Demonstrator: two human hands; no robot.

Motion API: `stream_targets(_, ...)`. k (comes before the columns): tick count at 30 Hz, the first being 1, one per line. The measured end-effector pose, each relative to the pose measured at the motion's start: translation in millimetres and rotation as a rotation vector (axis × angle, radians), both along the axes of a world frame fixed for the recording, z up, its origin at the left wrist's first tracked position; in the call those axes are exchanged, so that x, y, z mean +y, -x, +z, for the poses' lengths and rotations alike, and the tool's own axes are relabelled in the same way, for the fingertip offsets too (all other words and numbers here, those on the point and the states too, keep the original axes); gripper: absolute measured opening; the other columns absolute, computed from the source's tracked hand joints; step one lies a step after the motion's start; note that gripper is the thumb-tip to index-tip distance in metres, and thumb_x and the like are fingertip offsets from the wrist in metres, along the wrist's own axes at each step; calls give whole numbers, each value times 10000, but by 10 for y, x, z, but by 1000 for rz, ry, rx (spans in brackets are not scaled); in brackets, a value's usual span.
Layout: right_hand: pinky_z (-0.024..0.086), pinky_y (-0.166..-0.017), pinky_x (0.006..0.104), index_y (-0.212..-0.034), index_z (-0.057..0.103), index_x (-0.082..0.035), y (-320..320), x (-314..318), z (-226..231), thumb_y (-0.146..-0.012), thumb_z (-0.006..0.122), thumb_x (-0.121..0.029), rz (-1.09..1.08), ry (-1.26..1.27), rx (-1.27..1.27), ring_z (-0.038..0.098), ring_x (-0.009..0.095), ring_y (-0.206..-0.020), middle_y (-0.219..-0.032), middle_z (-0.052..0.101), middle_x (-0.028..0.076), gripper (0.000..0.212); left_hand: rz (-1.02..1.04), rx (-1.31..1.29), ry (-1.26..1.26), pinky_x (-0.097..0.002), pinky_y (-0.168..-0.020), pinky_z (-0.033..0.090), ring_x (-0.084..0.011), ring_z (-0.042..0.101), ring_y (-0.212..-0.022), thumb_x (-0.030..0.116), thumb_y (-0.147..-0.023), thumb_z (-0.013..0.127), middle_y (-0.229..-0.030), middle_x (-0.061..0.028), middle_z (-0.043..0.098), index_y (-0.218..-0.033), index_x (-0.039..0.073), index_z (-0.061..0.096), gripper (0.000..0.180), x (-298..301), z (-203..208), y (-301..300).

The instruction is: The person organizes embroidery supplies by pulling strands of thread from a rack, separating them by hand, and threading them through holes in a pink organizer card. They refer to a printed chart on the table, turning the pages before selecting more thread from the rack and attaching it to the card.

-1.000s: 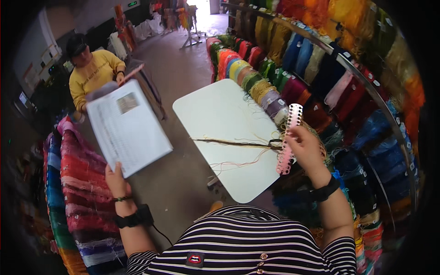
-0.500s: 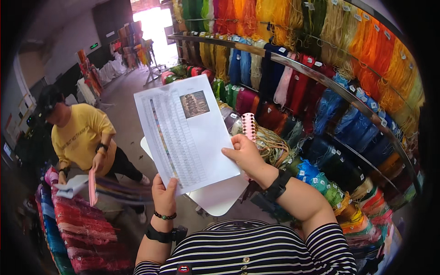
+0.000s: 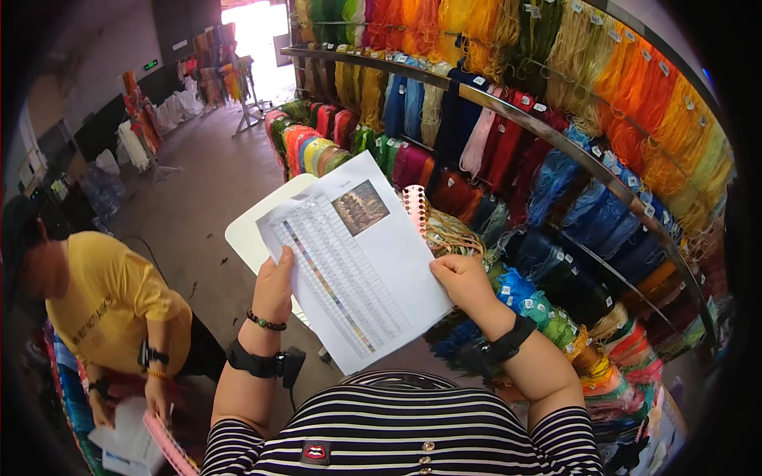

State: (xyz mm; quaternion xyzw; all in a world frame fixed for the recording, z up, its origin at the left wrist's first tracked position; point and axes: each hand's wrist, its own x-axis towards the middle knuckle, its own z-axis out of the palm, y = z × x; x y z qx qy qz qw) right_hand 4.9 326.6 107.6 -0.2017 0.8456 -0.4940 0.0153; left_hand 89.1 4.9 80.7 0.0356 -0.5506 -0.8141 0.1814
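A white printed sheet (image 3: 417, 274) is held up in front of my chest, tilted. It bears a table with a column of small colour swatches and a dark picture near its top. My left hand (image 3: 275, 285) pinches its left edge, thumb on the front. At the right edge my right hand (image 3: 467, 287) grips the paper between thumb and curled fingers. Just behind the sheet's upper right side, a pink strip with a row of holes (image 3: 413, 208) carries thin threads in muted colours; the sheet hides part of it.
Behind the sheet stands a pale tabletop (image 3: 258, 226). Curved metal rails (image 3: 516, 111) hung with many-coloured thread skeins fill the right side. At left, a co-worker in a yellow shirt (image 3: 119, 301) handles papers (image 3: 131, 432) and another pink strip (image 3: 168, 444). More racks (image 3: 222, 71) stand near the bright doorway.
The sheet has come lower and tilted further. My left hand has moved up along its left edge, and my right hand has shifted right and slightly down. The co-worker has come nearer at lower left.
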Motion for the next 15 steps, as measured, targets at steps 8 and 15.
stream_targets(8, 462, -593, 306, -973, 698, -19, -128, 346, 985, -865, 647, -182, -68, -113, 148, 574, 143, -604, -681, 627, 99, 202, 107, -24, 696, -299, -785, 483, -165, 632, -883, 300, -1001, 496, -982, -89, 692, -1142, 2, 627, 354, -364, -47, 218)
stream_targets(15, 461, -679, 207, -1300, 575, -22, -500, 90, 2021, -864, 642, -84, 560, 370, -293, 576, 44, -748, -888, 663, 19, 446, 214, 79, 1509, -401, -804, 519, -333, 650, -932, 40, -831, 563, -1021, -154, 687, -1128, 93, 664, 318, 34, 426, 239)
